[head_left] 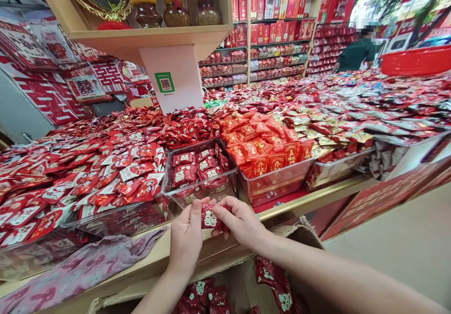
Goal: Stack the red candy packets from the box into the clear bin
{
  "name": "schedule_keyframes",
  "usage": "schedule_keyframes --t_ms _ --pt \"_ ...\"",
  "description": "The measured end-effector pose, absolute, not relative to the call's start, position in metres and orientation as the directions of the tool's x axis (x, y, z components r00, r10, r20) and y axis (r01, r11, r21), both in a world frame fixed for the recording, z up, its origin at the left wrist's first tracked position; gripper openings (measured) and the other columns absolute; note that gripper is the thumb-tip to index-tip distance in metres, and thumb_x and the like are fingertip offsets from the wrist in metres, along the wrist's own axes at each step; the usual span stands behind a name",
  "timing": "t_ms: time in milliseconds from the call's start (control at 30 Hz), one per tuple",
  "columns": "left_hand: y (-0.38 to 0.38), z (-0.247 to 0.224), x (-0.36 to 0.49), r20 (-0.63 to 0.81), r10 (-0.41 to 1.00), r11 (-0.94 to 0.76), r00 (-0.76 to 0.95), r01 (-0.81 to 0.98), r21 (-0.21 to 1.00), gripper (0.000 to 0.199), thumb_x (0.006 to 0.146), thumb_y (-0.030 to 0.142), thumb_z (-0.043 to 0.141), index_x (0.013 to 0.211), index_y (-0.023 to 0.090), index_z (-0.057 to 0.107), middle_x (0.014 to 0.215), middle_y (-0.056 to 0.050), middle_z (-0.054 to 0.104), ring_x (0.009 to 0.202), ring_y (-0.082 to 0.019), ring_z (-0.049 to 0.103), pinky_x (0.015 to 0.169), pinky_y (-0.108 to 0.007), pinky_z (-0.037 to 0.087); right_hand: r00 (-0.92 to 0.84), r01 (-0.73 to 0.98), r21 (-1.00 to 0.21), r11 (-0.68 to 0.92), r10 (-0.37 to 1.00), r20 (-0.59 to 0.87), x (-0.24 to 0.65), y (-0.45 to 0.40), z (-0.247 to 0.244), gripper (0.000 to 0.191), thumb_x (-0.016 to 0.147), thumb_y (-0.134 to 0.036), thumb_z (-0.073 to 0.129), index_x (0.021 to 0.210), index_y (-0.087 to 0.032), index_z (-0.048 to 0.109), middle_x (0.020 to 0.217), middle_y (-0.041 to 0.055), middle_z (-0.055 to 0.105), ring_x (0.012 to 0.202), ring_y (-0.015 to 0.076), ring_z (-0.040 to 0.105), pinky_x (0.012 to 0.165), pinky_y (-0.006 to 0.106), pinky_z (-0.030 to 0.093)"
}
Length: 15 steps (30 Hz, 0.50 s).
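Observation:
Between my two hands is a small dark red candy packet [210, 217] with white double-happiness characters. My left hand [186, 232] pinches its left side, and my right hand [243, 222] grips the right side, with the thumb on top. Fingers hide parts of the packet and whatever lies under it. Just beyond my hands stands a clear plastic bin [202, 187] with several matching packets [185, 174] in rows. Below my forearms, an open cardboard box [243, 276] holds more loose packets of the same kind [278, 286].
Orange-red packets [275, 149] fill the bin to the right; red and white packets [116, 173] heap up on the left. A purple patterned cloth [88, 267] lies along the counter edge. A wooden shelf [151, 34] overhangs the back. A person [355, 51] stands far right near a red basket [416, 62].

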<state>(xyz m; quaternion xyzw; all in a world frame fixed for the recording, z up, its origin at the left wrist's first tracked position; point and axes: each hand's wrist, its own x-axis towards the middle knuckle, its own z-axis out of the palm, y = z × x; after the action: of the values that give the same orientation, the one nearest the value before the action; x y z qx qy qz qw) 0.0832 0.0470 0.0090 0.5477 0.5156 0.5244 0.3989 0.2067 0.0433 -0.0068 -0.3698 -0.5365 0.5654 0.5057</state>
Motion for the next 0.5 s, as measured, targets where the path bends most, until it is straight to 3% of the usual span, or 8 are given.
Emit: schedule_keyframes --t_ms 200,300,500 --pt "0.040 0.005 0.082 0.147 0.979 -0.135 -0.142 0.091 0.987 0.036 0.074 0.044 0.051 0.094 0.017 0.065 0.081 -0.006 0.071 0.078 -0.021 0.063 0.070 -0.028 0.046 -0.147 -0.198 -0.978 0.070 0.984 0.100 0.206 0.039 -0.012 0.033 0.075 -0.050 0.047 0.076 -0.017 0.043 0.060 -0.0032 0.051 0.047 0.0077 0.049 0.037 0.018 0.039" --pt "0.041 -0.001 0.081 0.123 0.982 -0.119 -0.144 0.037 0.992 0.035 0.074 0.043 0.052 0.094 0.017 0.065 0.083 -0.005 0.071 0.079 -0.020 0.062 0.070 -0.027 0.045 -0.062 -0.006 -0.981 0.193 0.979 0.193 0.206 0.037 -0.012 0.032 0.079 -0.047 0.043 0.067 -0.017 0.043 0.056 -0.0039 0.045 0.046 0.0058 0.042 0.041 0.018 0.036" --pt "0.043 0.005 0.084 -0.086 0.995 0.072 -0.041 -0.275 0.959 0.037 0.073 0.045 0.053 0.095 0.016 0.061 0.088 -0.007 0.068 0.078 -0.019 0.061 0.067 -0.028 0.047 0.013 0.385 -0.858 0.340 0.928 0.373 0.212 0.040 -0.006 0.029 0.083 -0.041 0.037 0.068 -0.019 0.047 0.061 0.0009 0.056 0.055 0.0103 0.050 0.052 0.022 0.039"
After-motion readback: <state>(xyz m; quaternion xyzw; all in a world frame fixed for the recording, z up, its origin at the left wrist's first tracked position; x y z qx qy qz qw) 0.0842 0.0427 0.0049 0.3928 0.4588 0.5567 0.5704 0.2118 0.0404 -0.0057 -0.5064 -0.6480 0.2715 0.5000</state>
